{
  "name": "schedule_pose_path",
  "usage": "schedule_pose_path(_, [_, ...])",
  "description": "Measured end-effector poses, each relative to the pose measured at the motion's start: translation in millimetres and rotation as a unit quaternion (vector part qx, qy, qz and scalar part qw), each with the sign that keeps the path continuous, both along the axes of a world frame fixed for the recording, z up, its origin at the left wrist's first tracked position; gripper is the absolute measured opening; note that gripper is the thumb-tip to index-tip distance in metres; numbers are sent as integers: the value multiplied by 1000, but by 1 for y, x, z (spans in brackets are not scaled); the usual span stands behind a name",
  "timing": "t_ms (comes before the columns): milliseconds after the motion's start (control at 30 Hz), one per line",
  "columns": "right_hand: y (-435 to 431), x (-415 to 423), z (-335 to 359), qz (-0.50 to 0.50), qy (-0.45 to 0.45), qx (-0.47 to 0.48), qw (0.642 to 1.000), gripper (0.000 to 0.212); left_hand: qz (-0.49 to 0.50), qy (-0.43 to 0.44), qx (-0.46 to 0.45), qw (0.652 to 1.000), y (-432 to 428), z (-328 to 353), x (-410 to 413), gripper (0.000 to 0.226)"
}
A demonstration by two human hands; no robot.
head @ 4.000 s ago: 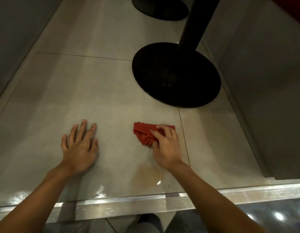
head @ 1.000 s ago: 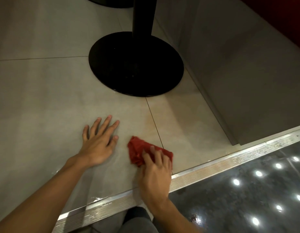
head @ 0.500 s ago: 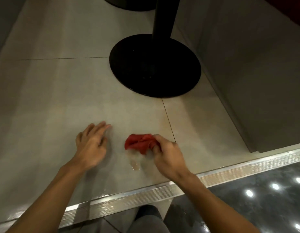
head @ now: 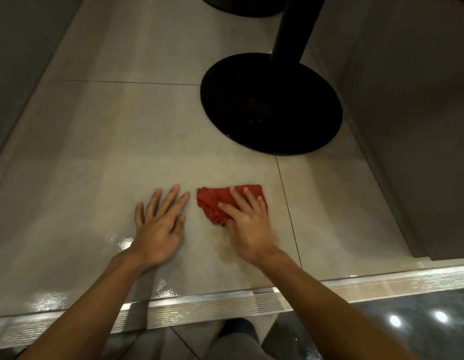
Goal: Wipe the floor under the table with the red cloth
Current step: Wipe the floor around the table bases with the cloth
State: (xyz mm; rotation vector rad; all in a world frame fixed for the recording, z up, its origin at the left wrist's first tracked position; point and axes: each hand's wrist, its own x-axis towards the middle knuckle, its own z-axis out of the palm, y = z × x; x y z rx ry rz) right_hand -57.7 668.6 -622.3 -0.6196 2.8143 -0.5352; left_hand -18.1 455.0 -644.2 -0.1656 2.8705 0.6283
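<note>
The red cloth (head: 214, 203) lies on the pale tiled floor (head: 101, 141), scrunched into a lumpy wedge; its long side runs left to right, and its narrow crumpled tip points down toward the person; there is one cloth; the right hand (head: 247, 226) lies on top of its right half, fingers (head: 251, 197) straight and a little apart, pressing it flat to the floor without curling round it; the left hand (head: 158, 226) is just beside the cloth on its left, not touching it, palm down on the tile with fingers spread wide; that makes two hands; a wet brownish patch (head: 225, 252) sits on the tile just below the cloth, by the right wrist; a thin tile line (head: 288, 211) runs just right of the cloth; farther back stands one round black table base (head: 271, 105) with one black pole (head: 290, 24) rising from it, well apart from the cloth; a second black base (head: 241, 6) shows only partly at the top edge; grey walls (head: 407, 126) close in both sides; a ridged metal strip (head: 212, 306) edges the tile near the person.
</note>
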Motion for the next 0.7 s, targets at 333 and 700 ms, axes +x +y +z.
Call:
schedule_pose_path(333, [82,61,5,167,-26,-16,986,40,0,-5,3,1000,2,6,1,59])
schedule_pose_path(700, [148,72,12,48,-44,-42,997,35,-8,7,6,1000,-5,-7,1,50])
